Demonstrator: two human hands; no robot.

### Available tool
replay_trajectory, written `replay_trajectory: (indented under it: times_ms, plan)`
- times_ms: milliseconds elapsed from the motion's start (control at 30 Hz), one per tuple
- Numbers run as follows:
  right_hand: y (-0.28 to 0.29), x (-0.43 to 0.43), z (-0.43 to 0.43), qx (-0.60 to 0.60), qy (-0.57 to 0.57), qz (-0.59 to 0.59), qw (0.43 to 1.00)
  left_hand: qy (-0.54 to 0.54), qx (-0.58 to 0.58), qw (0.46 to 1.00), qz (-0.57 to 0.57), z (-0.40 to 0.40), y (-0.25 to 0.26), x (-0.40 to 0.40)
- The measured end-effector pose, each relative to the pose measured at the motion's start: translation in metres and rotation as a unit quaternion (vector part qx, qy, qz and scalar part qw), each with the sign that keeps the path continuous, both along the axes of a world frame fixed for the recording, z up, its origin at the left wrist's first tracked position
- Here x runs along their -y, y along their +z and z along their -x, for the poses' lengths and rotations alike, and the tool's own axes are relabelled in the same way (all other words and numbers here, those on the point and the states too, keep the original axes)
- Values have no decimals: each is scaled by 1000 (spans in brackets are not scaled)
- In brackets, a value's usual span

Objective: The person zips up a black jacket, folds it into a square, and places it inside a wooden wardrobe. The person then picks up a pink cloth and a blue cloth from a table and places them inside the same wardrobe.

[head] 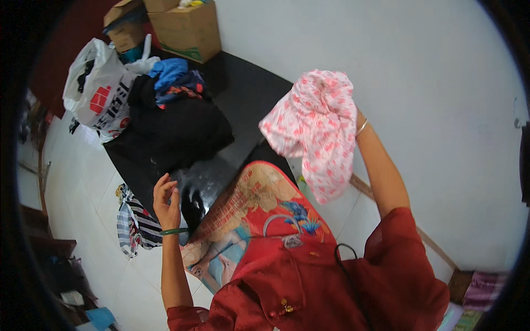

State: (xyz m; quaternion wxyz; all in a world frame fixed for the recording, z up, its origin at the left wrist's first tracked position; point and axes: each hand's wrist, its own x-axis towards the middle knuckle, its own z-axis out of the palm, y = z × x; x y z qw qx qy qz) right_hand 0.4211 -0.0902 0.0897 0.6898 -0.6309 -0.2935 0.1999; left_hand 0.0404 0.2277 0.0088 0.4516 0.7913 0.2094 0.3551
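Note:
A white cloth garment with pink flowers [319, 124] hangs bunched in the air over the right end of a glossy black table [248, 95]. My right hand [360, 117] grips it from behind; the cloth hides the fingers, and a silver bangle circles the wrist. Closer to the table's left edge, my left hand [166, 202] holds nothing, its fingers apart and slightly curled. Just beyond it lies a heap of black cloth [178, 132]. Blue cloth [170, 72] with dark and orange-red patterned fabric rests against that heap.
A white plastic bag [93, 82] with dark contents stands at the table's left edge. Cardboard boxes [186, 31] sit at the back by the white wall [372, 41]. Striped cloth [138, 225] is low on the left above the tiled floor [95, 182]. My printed apron [265, 198] touches the table's near side.

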Motion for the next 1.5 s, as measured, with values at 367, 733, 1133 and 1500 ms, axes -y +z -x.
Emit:
replay_trajectory:
  times_ms: [367, 733, 1133, 1500]
  plan:
    - [-159, 145, 24, 281, -64, 614, 734, 25, -88, 995, 25, 32, -66, 12]
    - [-259, 178, 42, 190, -21, 689, 700, 60, -111, 991, -44, 23, -69, 26]
    - [-143, 25, 16, 161, -69, 226, 958, 105, -95, 988, -56, 2, -54, 39]
    - [181, -24, 176, 319, 407, -388, 763, 129, -109, 979, -115, 13, -65, 40]
